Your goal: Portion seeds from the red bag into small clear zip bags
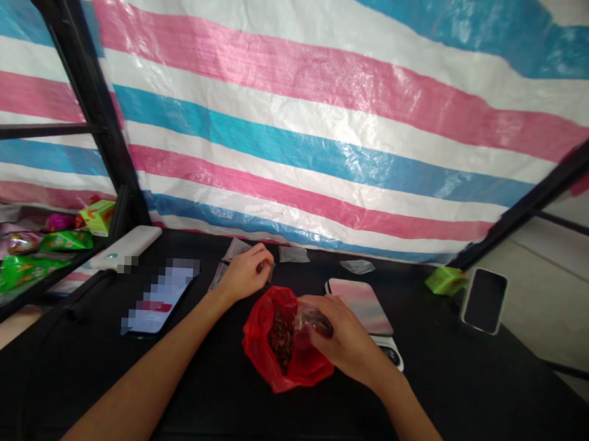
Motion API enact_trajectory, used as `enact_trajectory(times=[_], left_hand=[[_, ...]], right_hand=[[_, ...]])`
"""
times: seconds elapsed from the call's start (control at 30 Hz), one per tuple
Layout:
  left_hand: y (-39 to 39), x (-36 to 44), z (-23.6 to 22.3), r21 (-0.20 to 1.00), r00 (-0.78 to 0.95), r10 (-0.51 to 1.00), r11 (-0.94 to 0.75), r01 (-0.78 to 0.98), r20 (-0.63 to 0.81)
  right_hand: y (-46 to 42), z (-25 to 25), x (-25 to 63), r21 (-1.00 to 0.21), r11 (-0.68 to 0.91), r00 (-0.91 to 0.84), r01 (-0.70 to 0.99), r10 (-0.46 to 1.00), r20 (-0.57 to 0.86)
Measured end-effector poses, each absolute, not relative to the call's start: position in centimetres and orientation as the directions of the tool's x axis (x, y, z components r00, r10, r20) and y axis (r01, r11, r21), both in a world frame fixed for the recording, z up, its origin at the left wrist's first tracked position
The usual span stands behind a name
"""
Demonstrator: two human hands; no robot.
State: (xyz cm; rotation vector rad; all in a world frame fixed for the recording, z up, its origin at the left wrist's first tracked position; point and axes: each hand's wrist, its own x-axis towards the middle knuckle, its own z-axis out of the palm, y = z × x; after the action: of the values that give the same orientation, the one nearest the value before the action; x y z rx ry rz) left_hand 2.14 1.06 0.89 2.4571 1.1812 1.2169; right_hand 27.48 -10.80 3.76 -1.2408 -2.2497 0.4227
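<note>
At the back, striped plastic sheeting (328, 133) in pink, blue and white, with dark metal bars (87, 84) at the sides; in front of it, a black desk (206, 400). Near the middle of the desk, an open red plastic bag (309, 374) with small brown pieces (281, 341) inside. Holds a clear packet (304, 313) in the right hand (342, 338), thumb and fingers drawn in around it, at the right side of the bag's mouth. Rests the left hand (246, 272) just beyond the bag, fingers curled, beside flat clear packets (217, 277); impossible to tell whether gripping one. Toward the back edge, a clear sachet (294, 255) and, farther right, another. Partly behind the right hand, a flat pink and white object (362, 302). Farther right, a green box (445, 280) beside a tilted, dark-screened phone (484, 301). To the left, a phone with a lit screen (159, 305), a white oblong object (134, 244) and, past the bar, green packets (30, 274).
</note>
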Motion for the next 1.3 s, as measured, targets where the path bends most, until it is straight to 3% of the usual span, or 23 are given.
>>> enact_trajectory(times=[0.3, 0.5, 0.73, 0.8, 0.87, 0.97, 1.07, 1.3], left_hand=[[1.0, 2.2, 0.9, 0.438, 0.37, 0.704, -0.684, 0.584, 0.606], [1.0, 2.0, 1.1, 0.444, 0.361, 0.709, -0.678, 0.586, 0.605], [1.0, 2.1, 0.8, 0.444, 0.377, 0.709, -0.682, 0.58, 0.597], [1.1, 2.1, 0.8, 0.445, 0.377, 0.709, -0.682, 0.58, 0.596], [1.1, 2.0, 0.8, 0.448, 0.376, 0.714, -0.678, 0.583, 0.591], [1.2, 2.0, 0.8, 0.446, 0.377, 0.72, -0.671, 0.592, 0.583], [1.1, 2.0, 0.7, 0.437, 0.38, 0.716, -0.674, 0.595, 0.586], [1.1, 2.1, 0.6, 0.427, 0.383, 0.714, -0.674, 0.603, 0.586]], right_hand=[[-11.1, 3.4, 28.1, -0.54, 0.505, -0.386, 0.673, 0.863, 0.325], [-9.3, 2.2, 34.1, -0.579, 0.421, -0.163, 0.698, 0.881, 0.444], [-8.6, 2.2, 39.8, -0.396, 0.386, -0.206, 0.833, 0.881, 0.425], [-9.0, 1.4, 41.4, -0.457, 0.346, -0.086, 0.819, 0.862, 0.499], [-9.2, -0.1, 43.0, -0.528, 0.266, 0.139, 0.806, 0.783, 0.607], [-9.4, -2.0, 44.7, -0.605, 0.143, 0.365, 0.783, 0.682, 0.634], [-9.5, -2.6, 44.9, -0.599, 0.124, 0.405, 0.791, 0.628, 0.665], [-9.7, -2.1, 43.9, -0.566, 0.066, 0.38, 0.822, 0.677, 0.63]])
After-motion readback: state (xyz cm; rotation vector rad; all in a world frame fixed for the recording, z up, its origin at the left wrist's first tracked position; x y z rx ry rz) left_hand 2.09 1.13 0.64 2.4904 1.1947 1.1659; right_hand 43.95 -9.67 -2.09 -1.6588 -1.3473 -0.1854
